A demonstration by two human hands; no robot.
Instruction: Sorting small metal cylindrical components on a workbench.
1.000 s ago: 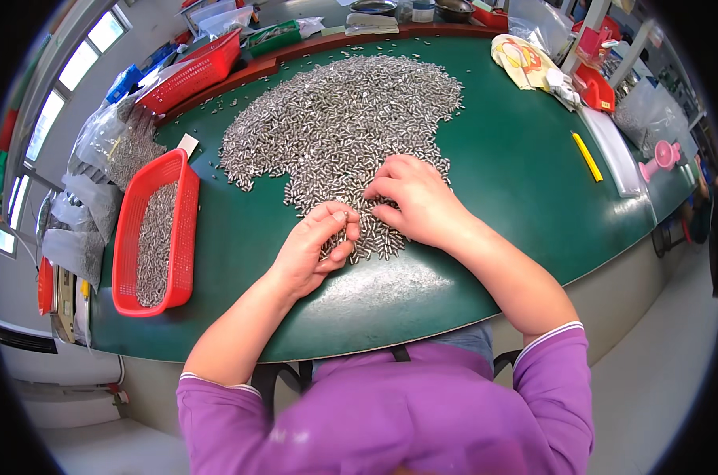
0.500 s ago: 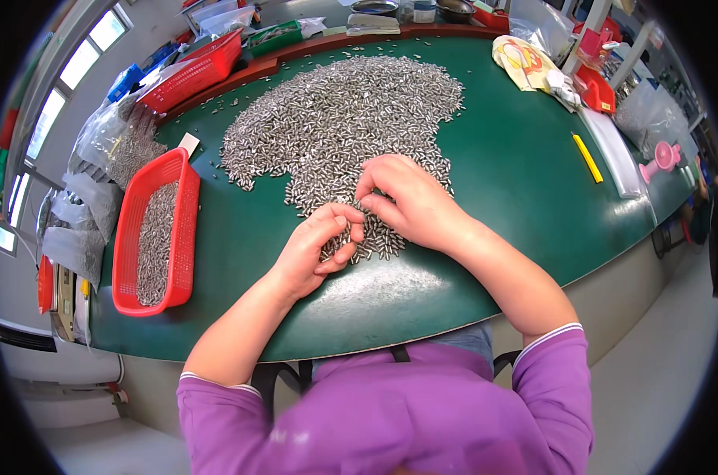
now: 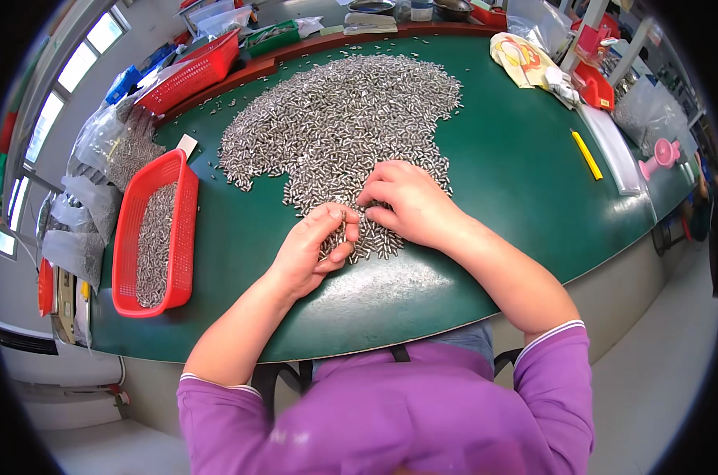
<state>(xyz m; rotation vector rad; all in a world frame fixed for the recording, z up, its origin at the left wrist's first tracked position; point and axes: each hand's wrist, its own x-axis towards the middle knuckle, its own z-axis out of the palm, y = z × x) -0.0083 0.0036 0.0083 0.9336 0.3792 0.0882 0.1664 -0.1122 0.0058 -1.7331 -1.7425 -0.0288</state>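
A broad heap of small shiny metal pins [image 3: 335,111] covers the middle of the green table [image 3: 501,198]. At the heap's near edge, my left hand [image 3: 307,247] is curled with thumb and forefinger brought together. Pins show between its fingers, but whether they are gripped or lie behind is unclear. Just to the right, my right hand [image 3: 410,202] bends its fingers low over the pins, thumb and forefinger close to the left fingertips. Whatever its fingertips pinch is too small to make out.
To the left stands a red plastic basket [image 3: 186,237] partly filled with pins. Plastic bags [image 3: 82,210] of pins sit beyond it. A yellow cutter knife [image 3: 587,156] and a pink stand [image 3: 661,158] lie at the right. A red-brown rail [image 3: 327,49] edges the far side.
My right fingers have shifted slightly and bent lower towards the pins. The left fingertips have turned a little and stay at the same spot. The heap looks unchanged.
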